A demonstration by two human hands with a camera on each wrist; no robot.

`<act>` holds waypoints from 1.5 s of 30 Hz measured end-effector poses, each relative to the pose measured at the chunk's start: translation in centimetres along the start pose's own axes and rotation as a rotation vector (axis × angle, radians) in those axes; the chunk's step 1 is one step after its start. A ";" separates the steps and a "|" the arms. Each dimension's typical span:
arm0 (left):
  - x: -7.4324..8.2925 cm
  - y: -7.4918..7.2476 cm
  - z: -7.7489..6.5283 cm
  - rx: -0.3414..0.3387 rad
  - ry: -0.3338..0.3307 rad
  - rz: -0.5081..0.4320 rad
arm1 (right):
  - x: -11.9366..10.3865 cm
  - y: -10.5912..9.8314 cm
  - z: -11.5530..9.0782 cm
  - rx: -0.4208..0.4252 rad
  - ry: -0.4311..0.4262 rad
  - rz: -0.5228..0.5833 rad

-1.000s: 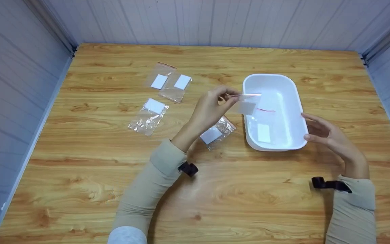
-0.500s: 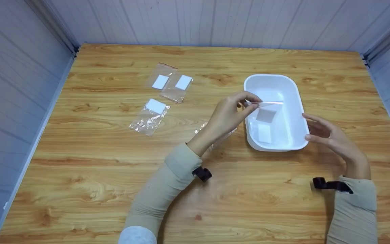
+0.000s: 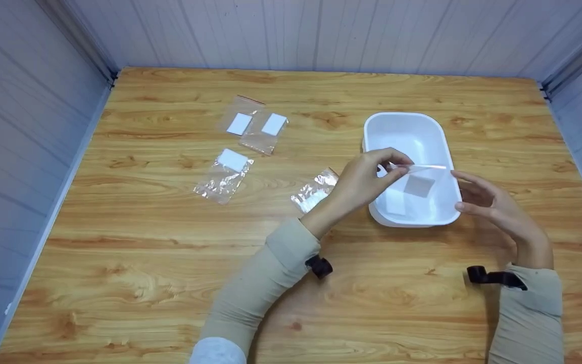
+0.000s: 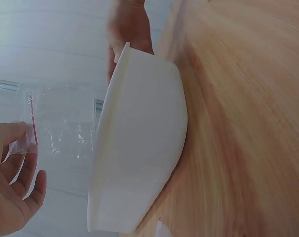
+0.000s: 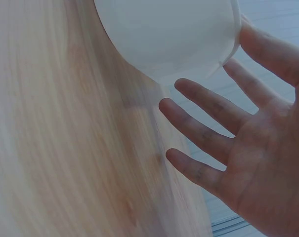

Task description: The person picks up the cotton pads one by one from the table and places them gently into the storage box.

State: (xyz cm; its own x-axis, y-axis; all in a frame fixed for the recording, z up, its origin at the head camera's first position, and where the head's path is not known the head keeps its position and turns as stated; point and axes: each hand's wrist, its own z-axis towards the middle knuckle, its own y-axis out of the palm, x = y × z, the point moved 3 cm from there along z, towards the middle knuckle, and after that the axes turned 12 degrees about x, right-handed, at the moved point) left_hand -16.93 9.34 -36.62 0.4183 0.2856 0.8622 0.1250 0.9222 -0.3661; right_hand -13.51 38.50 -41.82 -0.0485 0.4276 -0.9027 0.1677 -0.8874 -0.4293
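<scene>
Head view: left hand (image 3: 367, 177) pinches clear bag (image 3: 419, 185); bag stretches right from grip, over tub (image 3: 412, 131) right of centre; right hand (image 3: 498, 207), fingers spread, touches tub's right side.

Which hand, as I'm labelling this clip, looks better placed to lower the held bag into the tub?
Probably the left hand: it pinches the bag over the tub, while the right hand touches the tub's edge and holds no bag.

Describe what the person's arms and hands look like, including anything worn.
The left hand and right hand are without gloves. The left beige fabric sleeve meets light grey fabric further up; the right beige fabric sleeve matches in colour. A small black wrist camera juts from each.
</scene>
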 end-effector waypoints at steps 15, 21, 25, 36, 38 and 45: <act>-1.0 2.8 -0.9 -0.047 0.014 0.063 | 0.2 0.1 0.0 -0.023 -0.005 0.062; -1.3 3.8 -1.1 -0.103 0.006 0.084 | 0.1 0.0 0.0 -0.026 -0.006 0.069; -1.5 4.4 -1.1 -0.129 -0.001 0.101 | 0.0 0.0 0.1 -0.015 -0.002 0.034; -1.6 5.4 -1.1 -0.203 -0.015 0.193 | 0.0 0.0 0.1 -0.006 0.009 -0.025; -1.6 5.5 -1.1 -0.212 -0.015 0.204 | 0.0 0.0 0.1 -0.004 0.008 -0.024; -1.4 5.5 -1.2 -0.225 -0.019 0.231 | 0.1 0.0 0.2 -0.019 -0.024 0.036</act>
State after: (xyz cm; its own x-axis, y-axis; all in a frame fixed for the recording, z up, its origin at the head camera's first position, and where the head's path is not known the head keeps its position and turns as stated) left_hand -15.78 13.68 -40.26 0.4421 0.4870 0.7532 0.2255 0.7524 -0.6189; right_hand -13.66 38.46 -41.90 -0.0660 0.3913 -0.9179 0.1880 -0.8985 -0.3966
